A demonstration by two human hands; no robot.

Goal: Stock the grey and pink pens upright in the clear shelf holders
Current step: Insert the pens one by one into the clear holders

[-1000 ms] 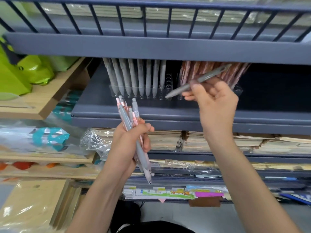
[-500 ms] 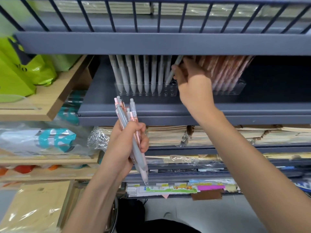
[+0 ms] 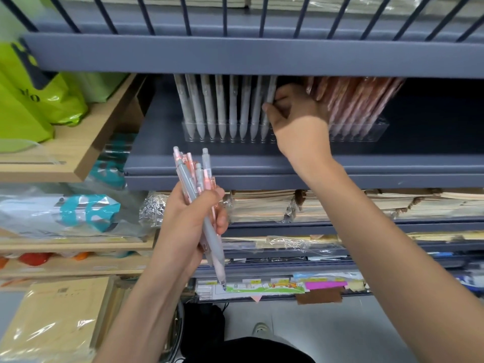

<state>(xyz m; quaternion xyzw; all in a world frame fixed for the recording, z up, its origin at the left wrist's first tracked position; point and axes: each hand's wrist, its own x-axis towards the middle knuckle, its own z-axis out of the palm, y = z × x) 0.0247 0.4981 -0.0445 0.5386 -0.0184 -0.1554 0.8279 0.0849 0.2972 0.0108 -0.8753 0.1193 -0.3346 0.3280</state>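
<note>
Right hand (image 3: 298, 121) pinching end grey pen (image 3: 271, 91) of upright row, tip seemingly sitting in left clear holder (image 3: 186, 127). Left hand (image 3: 188, 221) gripping bundle of grey and pink pens (image 3: 195, 184), tips pointing down. Pink pens (image 3: 361, 100) leaning in right holder (image 3: 379, 129).

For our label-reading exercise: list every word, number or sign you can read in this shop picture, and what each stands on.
"lo": dark letters on the green bag, partly cut off.
Shelf-edge labels: too small to read.
Stickers on the pens in the left hand: blurred.
Print on the brown packet: blurred.
</note>
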